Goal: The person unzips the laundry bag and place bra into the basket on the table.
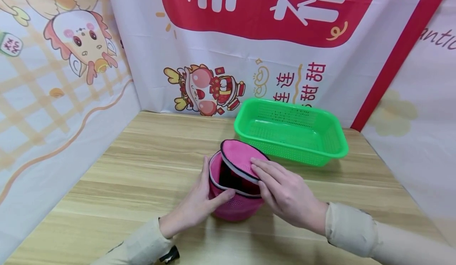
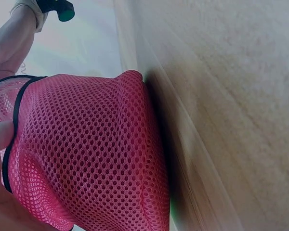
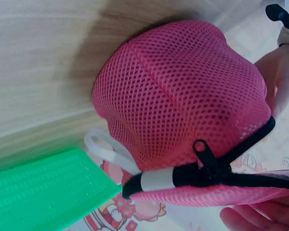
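A pink mesh laundry bag (image 1: 236,209), round with black and white trim, stands upright on the table. Its round lid (image 1: 242,154) is tilted up, baring a dark interior whose contents I cannot make out. My left hand (image 1: 197,203) holds the bag's near left side, thumb across the front rim. With the fingers on top and the thumb by its edge, my right hand (image 1: 288,192) holds the lid at the right. In the right wrist view a black zipper pull (image 3: 205,156) and a white loop (image 3: 108,154) show at the rim.
Behind the bag, to the right, a green plastic basket (image 1: 292,152) with perforated walls stands on the wood-grain table (image 1: 153,170). Printed cloths (image 1: 142,39) hang around the back and sides of the table.
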### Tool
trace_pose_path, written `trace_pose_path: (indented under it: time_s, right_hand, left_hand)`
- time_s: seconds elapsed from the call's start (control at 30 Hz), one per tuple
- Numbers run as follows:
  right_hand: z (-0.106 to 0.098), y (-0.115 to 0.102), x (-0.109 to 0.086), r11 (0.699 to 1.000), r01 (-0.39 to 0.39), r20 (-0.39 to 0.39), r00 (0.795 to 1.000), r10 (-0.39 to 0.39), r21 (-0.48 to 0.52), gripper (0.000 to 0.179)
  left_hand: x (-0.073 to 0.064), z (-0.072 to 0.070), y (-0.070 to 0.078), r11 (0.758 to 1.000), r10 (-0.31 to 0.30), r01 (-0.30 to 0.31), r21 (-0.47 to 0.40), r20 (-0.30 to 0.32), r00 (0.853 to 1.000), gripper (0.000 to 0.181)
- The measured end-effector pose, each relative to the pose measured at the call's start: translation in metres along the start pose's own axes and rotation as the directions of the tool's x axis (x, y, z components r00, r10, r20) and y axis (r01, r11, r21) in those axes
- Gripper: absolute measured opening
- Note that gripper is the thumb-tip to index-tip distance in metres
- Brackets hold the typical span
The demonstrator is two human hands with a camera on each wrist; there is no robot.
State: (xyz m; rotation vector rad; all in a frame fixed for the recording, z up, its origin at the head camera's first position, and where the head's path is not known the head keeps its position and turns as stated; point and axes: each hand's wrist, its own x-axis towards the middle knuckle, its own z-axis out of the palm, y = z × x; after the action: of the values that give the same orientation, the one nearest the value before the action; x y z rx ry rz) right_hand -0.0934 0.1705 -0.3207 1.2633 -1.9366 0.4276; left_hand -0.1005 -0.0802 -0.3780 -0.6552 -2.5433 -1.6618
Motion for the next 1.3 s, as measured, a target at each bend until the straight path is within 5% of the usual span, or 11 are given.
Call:
trace_pose_path:
  time_s: [0.27, 0.47, 0.7, 1.07, 1.3]
  right_hand:
    - [-0.012, 0.000, 0.000, 0.999, -0.042, -0.080, 0.996, 0.040, -0.024, 0.036]
    - [-0.022, -0.002, -0.001, 0.990, -0.144, -0.129, 0.981, 0.142, -0.009, 0.033]
    - [-0.030, 0.000, -0.010, 0.953, -0.271, -0.184, 0.938, 0.293, 0.136, 0.030]
    - [-0.044, 0.005, -0.028, 0.873, -0.456, -0.102, 0.874, 0.476, 0.172, 0.010]
    - [-0.052, 0.004, -0.036, 0.777, -0.574, -0.066, 0.792, 0.607, 0.258, 0.029]
  left_hand:
    - [-0.002, 0.000, 0.001, 0.996, -0.088, 0.088, 0.023, 0.020, 0.996, 0.111]
    - [-0.004, -0.001, 0.002, 0.992, -0.124, 0.122, 0.038, 0.030, 0.992, 0.111]
    - [-0.004, -0.002, 0.002, 0.991, -0.125, 0.123, 0.048, 0.041, 0.991, 0.104]
    - [-0.003, -0.003, 0.002, 0.992, -0.121, 0.118, 0.042, 0.063, 0.991, 0.102]
    - [-0.005, -0.004, 0.004, 0.990, -0.122, 0.117, 0.077, 0.073, 0.990, 0.097]
